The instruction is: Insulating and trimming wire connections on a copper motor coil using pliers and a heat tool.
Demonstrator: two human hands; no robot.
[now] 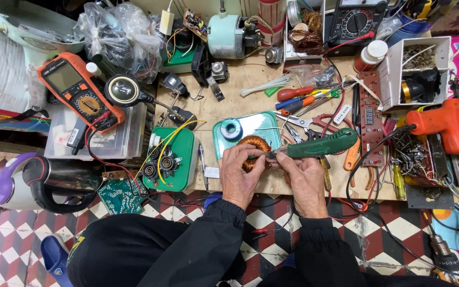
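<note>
Here, green-handled knife (314, 144) — held by right hand (305, 178) — points left.

Cluttered wooden workbench (240, 101), green tray (184, 159), screwdrivers (298, 98), orange drill (452, 125), multimeter (78, 90)

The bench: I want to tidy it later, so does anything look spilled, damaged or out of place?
Loose screws and metal bits lie heaped beside the orange drill. A bare green circuit board hangs off the bench's front edge. Nothing looks spilled wet.
</note>
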